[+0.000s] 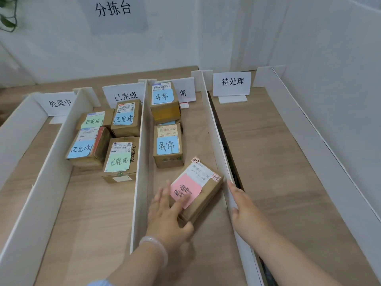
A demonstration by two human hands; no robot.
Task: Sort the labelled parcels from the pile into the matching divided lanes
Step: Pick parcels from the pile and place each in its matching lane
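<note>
A brown parcel with a pink note [203, 195] lies tilted in the third lane from the left, near its front. My left hand [167, 211] rests on the parcel's near left corner, fingers spread over the pink note and thumb against its front edge. My right hand [245, 211] lies flat against the white divider [218, 141] on that lane's right side, holding nothing. Farther back in the same lane sit a parcel with a blue note [168, 145] and a stack topped by another blue-noted parcel [164, 100].
The second lane holds several parcels with blue and green notes [119, 159]. The leftmost lane, with its sign [58, 103], and the rightmost lane, with its sign [232, 82], hold no parcels. White dividers separate the lanes on a wooden table [278, 162].
</note>
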